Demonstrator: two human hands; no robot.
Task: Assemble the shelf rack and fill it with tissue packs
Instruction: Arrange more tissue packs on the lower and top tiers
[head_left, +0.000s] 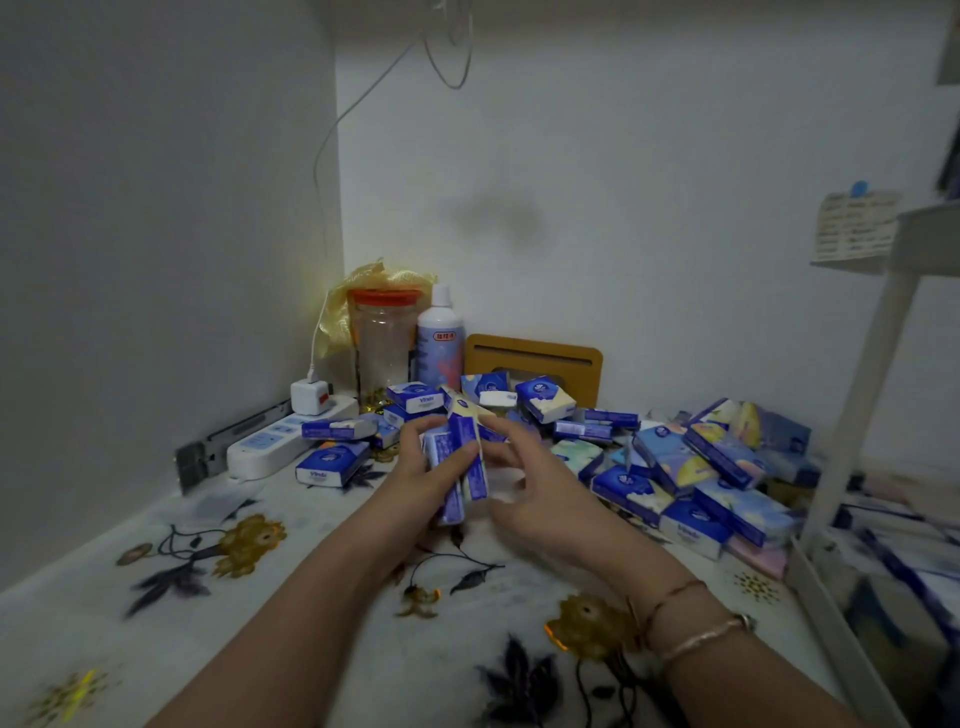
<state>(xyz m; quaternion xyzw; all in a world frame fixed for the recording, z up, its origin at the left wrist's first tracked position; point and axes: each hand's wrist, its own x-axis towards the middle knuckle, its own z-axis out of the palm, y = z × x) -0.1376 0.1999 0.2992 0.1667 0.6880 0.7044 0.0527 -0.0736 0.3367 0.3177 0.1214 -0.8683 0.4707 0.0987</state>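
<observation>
Left hand clamped around a small upright stack of blue-and-white plastic-wrapped tissue packs, thumb across the front. Right hand just beside the stack, fingers spread loose, perhaps brushing it. Behind and right of the grip, heaped loose blue tissue packs; farther right, white plastic shelf rack, blurred.
</observation>
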